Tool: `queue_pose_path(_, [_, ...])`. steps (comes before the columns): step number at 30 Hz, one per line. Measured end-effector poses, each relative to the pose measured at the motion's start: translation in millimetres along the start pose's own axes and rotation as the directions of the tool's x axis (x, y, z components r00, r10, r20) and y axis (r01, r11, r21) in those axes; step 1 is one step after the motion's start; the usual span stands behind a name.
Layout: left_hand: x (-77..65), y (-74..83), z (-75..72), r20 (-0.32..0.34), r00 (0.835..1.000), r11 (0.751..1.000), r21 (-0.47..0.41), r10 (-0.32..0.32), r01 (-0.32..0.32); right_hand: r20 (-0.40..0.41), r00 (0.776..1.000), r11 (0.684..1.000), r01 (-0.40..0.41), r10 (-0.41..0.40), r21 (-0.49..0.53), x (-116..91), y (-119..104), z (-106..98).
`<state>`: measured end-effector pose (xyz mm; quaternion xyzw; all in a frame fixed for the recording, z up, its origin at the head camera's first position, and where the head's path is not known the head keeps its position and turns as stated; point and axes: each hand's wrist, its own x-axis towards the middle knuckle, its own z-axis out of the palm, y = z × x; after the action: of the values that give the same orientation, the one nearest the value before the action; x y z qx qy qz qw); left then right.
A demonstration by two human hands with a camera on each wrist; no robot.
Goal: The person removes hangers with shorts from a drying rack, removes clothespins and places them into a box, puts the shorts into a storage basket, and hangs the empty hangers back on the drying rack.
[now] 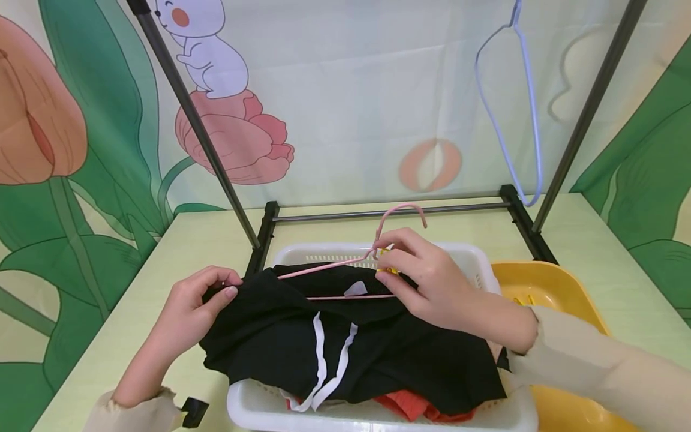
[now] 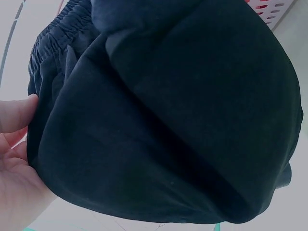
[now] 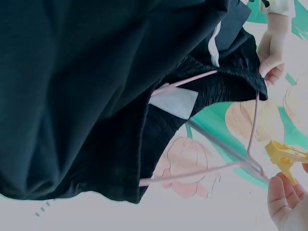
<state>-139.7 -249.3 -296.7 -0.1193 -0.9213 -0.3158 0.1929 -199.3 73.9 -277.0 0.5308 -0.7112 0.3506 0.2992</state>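
Note:
Black shorts (image 1: 259, 336) with white drawstrings (image 1: 320, 342) lie over a laundry basket. A pink hanger (image 1: 335, 265) sits inside their gathered waist, its hook sticking up above it. At the waistband's left end, my left hand (image 1: 186, 312) pinches the fabric between thumb and fingers. My right hand (image 1: 432, 282) holds a yellow clothespin (image 3: 284, 156) by the hanger's neck; the right wrist view shows the clothespin's jaws near the pink wire. A white label (image 3: 175, 101) shows inside the waistband. Much of the left wrist view is filled by the shorts (image 2: 183, 106).
Under the shorts stands the white basket (image 1: 480, 264), with red cloth (image 1: 412, 405) in it. A yellow basin (image 1: 556, 282) is beside it on the right. Behind rises a black rack (image 1: 585, 114), and a blue hanger (image 1: 531, 102) hangs at the upper right.

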Motion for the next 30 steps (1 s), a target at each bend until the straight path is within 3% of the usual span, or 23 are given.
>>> queue_pose_path(21, [0.1,-0.6,0.4,0.005,1.000,1.000,-0.006,0.000,0.000,-0.060,0.992,0.975,-0.120,0.111,-0.185,-25.7,20.4,-42.3])
queue_pose_path(30, [0.3,-0.3,0.2,-0.001,1.000,1.000,-0.009,0.015,-0.015,-0.068,0.987,0.964,-0.159,0.148,-0.211,-33.7,25.3,-51.0])
